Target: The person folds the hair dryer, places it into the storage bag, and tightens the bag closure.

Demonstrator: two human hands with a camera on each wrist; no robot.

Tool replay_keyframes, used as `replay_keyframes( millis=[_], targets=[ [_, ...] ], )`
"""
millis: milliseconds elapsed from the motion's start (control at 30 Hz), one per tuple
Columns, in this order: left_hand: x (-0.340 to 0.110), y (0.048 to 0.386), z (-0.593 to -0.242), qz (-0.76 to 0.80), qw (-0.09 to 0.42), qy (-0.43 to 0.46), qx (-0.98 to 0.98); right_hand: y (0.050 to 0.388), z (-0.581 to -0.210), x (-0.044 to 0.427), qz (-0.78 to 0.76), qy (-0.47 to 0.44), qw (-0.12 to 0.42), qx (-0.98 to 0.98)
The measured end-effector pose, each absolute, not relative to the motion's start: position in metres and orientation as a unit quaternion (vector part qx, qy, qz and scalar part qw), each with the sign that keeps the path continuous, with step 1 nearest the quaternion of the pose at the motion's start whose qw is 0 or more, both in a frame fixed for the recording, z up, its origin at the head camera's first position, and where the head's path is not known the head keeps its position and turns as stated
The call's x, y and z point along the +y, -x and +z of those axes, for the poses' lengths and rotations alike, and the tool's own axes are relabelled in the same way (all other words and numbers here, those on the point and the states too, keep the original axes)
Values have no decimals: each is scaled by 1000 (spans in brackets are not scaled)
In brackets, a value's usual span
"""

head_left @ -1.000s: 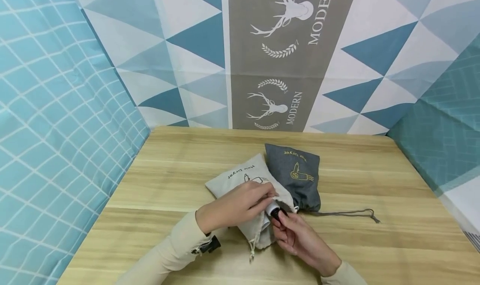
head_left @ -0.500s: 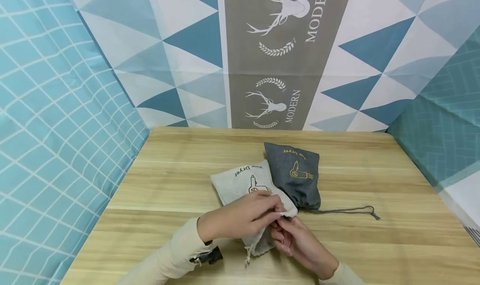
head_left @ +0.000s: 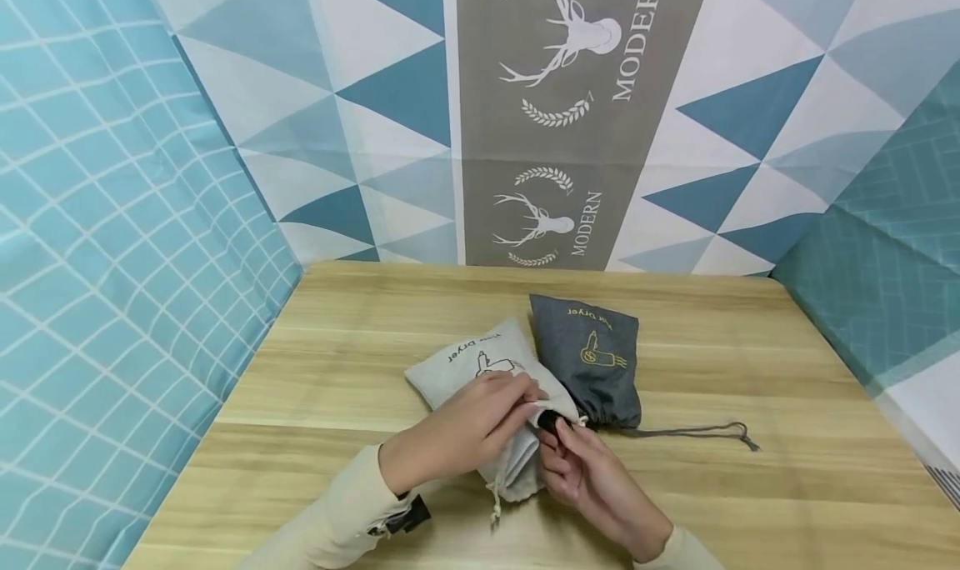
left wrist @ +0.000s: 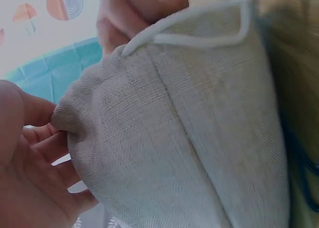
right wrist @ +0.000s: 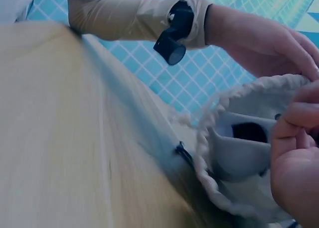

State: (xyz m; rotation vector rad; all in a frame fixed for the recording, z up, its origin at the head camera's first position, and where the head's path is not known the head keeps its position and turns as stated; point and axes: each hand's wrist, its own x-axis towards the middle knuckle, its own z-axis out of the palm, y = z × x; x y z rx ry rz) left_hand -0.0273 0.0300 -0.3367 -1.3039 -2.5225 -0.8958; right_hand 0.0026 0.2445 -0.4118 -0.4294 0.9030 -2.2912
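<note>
A light grey cloth drawstring bag (head_left: 461, 362) with "Hair Dryer" print lies on the table. My left hand (head_left: 465, 428) pinches its rim; the left wrist view shows the thumb and fingers (left wrist: 47, 111) on the cloth edge. At the bag's mouth, my right hand (head_left: 592, 478) grips the black end (head_left: 551, 422) of a hair dryer between thumb and curled fingers. In the right wrist view, the grey hair dryer (right wrist: 234, 156) sits inside the mouth, partly hidden by the right hand (right wrist: 299, 153). The cloth covers most of it from above.
A dark grey drawstring bag (head_left: 592, 357), also printed, touches the light one behind and to the right. Its cord (head_left: 697, 430) trails right on the wooden table (head_left: 337, 370). A patterned curtain (head_left: 405, 162) stands behind the table. A black strap device (head_left: 408, 516) is at the left wrist.
The bag's rim first came down over the black end and hid it, then moved back left, so the black end shows again. Both hands stay at the bag's mouth.
</note>
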Motion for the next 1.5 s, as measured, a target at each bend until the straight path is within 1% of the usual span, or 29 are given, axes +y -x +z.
replay_keyframes(
  millis=[133,200,367,467,600,700,900,967,1000,1067,1167,1233,1300,1400,1467,1500],
  targets=[
    [24,28,-340,-343,68,435,-830,9,-413,235,-879,142,298,343],
    [22,28,-342,-353,56,440,-824,15,-415,230,-876,136,298,354],
    [19,31,-348,-356,31,439,-824,19,-422,227,-847,129,340,388],
    [16,34,-352,-346,29,439,-829,17,-426,230,-825,150,364,405],
    [15,36,-358,-307,38,453,-836,15,-431,235,-800,190,362,439],
    [14,36,-364,-288,36,459,-839,15,-433,238,-773,193,359,486],
    [12,37,-381,-278,-1,450,-849,16,-431,245,-676,171,409,589],
    [12,37,-386,-265,-2,451,-852,15,-428,251,-657,179,412,605],
    [11,36,-389,-261,-1,451,-854,15,-426,254,-654,184,403,613],
    [10,36,-392,-249,8,453,-856,15,-420,262,-657,190,358,636],
    [8,33,-393,-247,45,453,-855,17,-411,274,-661,175,260,682],
    [2,30,-393,-246,81,440,-860,19,-408,279,-653,156,211,710],
    [-6,27,-394,-243,123,415,-868,20,-407,280,-629,141,200,738],
    [-24,23,-397,-234,171,357,-888,19,-410,279,-580,128,211,776],
    [-35,20,-401,-228,173,317,-904,17,-413,278,-552,114,205,800],
    [-39,19,-403,-227,160,299,-913,16,-414,278,-543,105,197,810]
  ],
)
